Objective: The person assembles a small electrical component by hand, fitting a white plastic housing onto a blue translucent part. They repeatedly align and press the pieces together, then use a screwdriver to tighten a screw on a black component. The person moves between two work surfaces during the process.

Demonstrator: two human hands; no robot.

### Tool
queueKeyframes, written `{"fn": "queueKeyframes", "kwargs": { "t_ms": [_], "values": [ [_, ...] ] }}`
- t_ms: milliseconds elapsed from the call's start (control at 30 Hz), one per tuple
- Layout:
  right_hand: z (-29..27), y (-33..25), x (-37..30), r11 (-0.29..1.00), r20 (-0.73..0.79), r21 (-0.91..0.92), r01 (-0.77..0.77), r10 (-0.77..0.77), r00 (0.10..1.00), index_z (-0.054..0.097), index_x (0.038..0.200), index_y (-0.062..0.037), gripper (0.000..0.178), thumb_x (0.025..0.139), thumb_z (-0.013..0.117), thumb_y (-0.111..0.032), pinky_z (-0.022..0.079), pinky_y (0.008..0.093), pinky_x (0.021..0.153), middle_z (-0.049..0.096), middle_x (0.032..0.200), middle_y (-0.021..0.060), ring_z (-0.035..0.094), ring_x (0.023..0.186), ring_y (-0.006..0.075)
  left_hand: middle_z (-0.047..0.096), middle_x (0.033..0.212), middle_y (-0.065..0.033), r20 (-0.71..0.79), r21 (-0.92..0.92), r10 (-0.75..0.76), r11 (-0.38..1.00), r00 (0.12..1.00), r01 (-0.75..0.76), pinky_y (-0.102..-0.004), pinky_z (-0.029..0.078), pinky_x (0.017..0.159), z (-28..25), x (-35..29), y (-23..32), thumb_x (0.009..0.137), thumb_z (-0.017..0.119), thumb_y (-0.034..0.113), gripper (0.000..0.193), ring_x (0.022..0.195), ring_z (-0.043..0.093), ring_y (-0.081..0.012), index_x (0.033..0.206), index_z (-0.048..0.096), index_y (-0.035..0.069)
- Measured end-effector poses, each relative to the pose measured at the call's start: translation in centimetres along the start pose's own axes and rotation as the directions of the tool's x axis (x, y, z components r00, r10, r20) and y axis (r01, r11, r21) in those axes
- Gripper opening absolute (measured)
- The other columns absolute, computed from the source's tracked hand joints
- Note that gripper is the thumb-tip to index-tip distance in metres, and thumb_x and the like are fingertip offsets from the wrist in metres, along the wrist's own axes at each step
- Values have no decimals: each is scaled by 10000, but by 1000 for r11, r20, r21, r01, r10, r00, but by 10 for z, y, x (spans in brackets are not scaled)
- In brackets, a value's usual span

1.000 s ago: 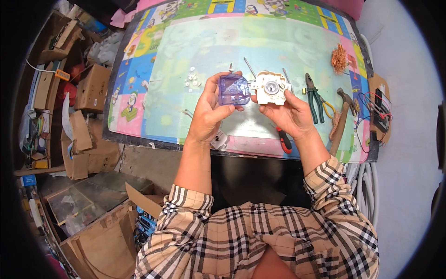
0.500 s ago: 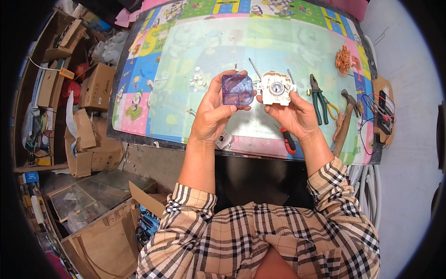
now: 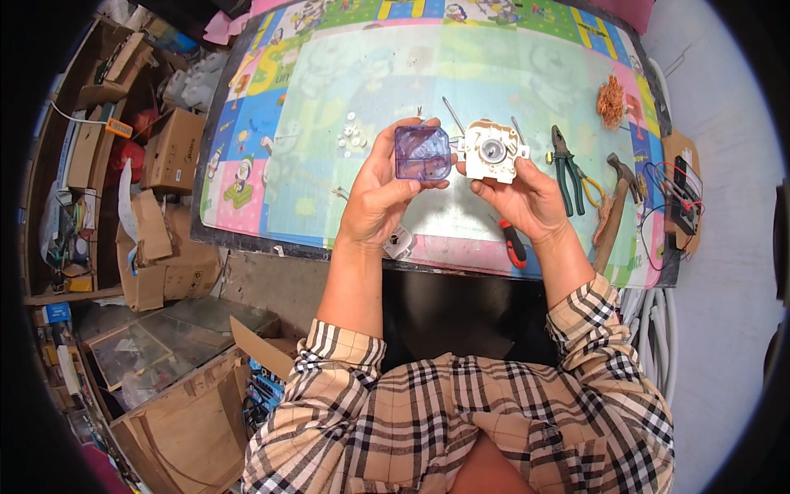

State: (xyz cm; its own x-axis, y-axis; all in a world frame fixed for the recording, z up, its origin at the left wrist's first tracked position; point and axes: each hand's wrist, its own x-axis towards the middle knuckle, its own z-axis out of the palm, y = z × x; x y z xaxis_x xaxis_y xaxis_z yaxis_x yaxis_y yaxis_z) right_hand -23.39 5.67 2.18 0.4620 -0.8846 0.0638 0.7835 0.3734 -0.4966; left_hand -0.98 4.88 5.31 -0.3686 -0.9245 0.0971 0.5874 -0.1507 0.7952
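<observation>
My left hand (image 3: 377, 191) grips a translucent purple square plastic cover (image 3: 422, 154) by its left and lower edges. In my right hand (image 3: 531, 196) is a white plastic housing (image 3: 491, 151) with a round grey part at its middle, pinched at its lower right. The two pieces are held side by side above the table, with a narrow gap between them. Behind the white housing lie two thin metal shafts, one a screwdriver-like rod (image 3: 453, 117). Below my left hand rests another small white plastic part (image 3: 398, 243). Several small white round pieces (image 3: 352, 132) lie left of the cover.
On the table (image 3: 329, 222), right of my hands, are green-handled pliers (image 3: 564, 173), a yellow-handled tool (image 3: 591, 188), a hammer (image 3: 613, 216) and a copper wire bundle (image 3: 611, 104). A red-black screwdriver handle (image 3: 513, 244) lies near the front edge. Cardboard boxes (image 3: 169, 148) stand at left; a multimeter with leads (image 3: 683, 198) is at right.
Both hands keep their holds. The cover and the housing have shifted very slightly within the view, and the table appears moved a little with the head.
</observation>
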Motion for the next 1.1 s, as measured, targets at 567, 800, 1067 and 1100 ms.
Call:
{"fn": "queueKeyframes", "kwargs": {
  "t_ms": [567,800,1067,1100],
  "values": [
    [3,-1,1,1000,0,-5,22,-22,1000,348,1439,0,635,921,630,-233,454,385,975,514,1350,149,526,1228,314,495,1320,-160,-34,190,3,982,999,3,-377,521,911,4,0,0,743,643,31,713,1153,562,-243,1395,355,4],
    [5,1,2,999,0,36,18,-18,1000,346,1436,15,627,923,629,-208,474,390,948,529,1325,167,543,1199,335,507,1321,-173,-108,338,43,941,993,-4,-384,527,878,10,-1,1,740,709,114,734,1124,582,-251,1375,361,-5],
    [1,3,3,997,7,75,1,-1,1000,343,1431,34,635,938,608,-266,475,401,955,530,1320,206,542,1203,350,510,1283,-159,-75,316,54,948,996,-28,-359,519,892,10,-2,4,728,647,53,720,1110,576,-222,1385,359,-10],
    [0,4,3,997,10,80,3,-4,1000,343,1430,37,635,941,604,-272,475,403,955,530,1319,211,542,1204,353,518,1258,-151,-74,303,57,952,996,-32,-345,516,897,11,-2,4,728,619,14,702,1095,578,-207,1382,364,-12]
  ]
}}
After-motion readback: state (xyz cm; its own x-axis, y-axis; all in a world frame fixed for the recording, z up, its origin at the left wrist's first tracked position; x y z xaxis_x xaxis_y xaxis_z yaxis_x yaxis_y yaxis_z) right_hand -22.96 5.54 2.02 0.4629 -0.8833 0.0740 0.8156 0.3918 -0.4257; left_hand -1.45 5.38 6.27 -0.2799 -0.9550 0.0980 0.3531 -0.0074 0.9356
